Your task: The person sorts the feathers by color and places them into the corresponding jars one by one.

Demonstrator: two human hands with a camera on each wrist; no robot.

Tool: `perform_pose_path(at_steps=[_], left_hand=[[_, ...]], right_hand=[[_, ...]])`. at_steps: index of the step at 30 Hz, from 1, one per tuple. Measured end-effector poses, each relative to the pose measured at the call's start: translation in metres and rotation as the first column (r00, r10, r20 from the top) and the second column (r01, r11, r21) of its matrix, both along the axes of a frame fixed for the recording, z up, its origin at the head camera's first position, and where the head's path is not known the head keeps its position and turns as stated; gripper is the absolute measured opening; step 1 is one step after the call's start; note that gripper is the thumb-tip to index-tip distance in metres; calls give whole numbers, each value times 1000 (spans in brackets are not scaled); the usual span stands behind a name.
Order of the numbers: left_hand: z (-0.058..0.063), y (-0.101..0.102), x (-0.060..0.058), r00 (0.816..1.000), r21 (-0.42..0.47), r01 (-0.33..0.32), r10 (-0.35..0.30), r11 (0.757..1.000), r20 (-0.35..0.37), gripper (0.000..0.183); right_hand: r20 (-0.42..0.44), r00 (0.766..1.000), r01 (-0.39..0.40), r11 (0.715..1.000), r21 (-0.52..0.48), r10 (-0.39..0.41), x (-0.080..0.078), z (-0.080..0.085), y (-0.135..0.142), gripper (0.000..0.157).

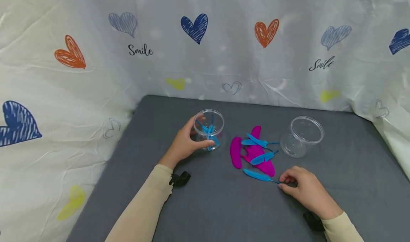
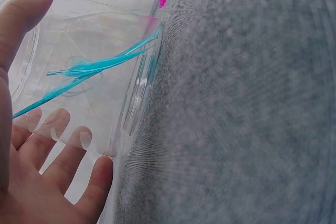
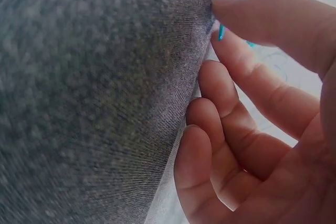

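Observation:
My left hand [image 1: 184, 142] holds a clear plastic jar [image 1: 209, 122] upright on the table, thumb on the near side and fingers behind it. Several blue feathers [image 2: 89, 69] stand inside this jar. To the right, my right hand [image 1: 305, 188] has thumb and index finger at the quill end of a blue feather [image 1: 256, 174], pinching it low over the cloth. Its other fingers [image 3: 202, 116] are curled beside the table surface. More blue feathers [image 1: 262, 158] lie across magenta feathers [image 1: 236, 153] in a loose pile between the hands.
A second clear jar [image 1: 302, 137] stands upright right of the pile, beyond my right hand. Grey cloth [image 1: 217, 206] covers the table. A white curtain [image 1: 237, 50] printed with hearts hangs behind it and at the left.

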State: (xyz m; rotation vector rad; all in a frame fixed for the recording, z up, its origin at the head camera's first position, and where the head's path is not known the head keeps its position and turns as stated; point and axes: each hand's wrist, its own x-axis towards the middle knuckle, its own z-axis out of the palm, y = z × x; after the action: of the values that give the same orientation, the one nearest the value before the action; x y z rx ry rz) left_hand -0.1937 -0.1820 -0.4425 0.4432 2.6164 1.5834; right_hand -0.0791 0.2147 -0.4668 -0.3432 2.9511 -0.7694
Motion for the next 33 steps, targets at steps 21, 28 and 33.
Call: perform_pose_path(at_steps=[21, 28, 33], left_hand=[[-33, -10, -17, 999, -13, -32, 31, 999, -41, 98], [-31, -10, -15, 999, -18, -27, 27, 999, -43, 98], [-32, -8, -16, 999, -24, -22, 21, 999, -38, 102]], right_hand=[[-114, 993, -20, 1000, -4, 19, -4, 26, -8, 19], [-273, 958, -104, 994, -40, 89, -19, 43, -22, 21], [-368, 921, -159, 986, -51, 129, -32, 60, -36, 23]])
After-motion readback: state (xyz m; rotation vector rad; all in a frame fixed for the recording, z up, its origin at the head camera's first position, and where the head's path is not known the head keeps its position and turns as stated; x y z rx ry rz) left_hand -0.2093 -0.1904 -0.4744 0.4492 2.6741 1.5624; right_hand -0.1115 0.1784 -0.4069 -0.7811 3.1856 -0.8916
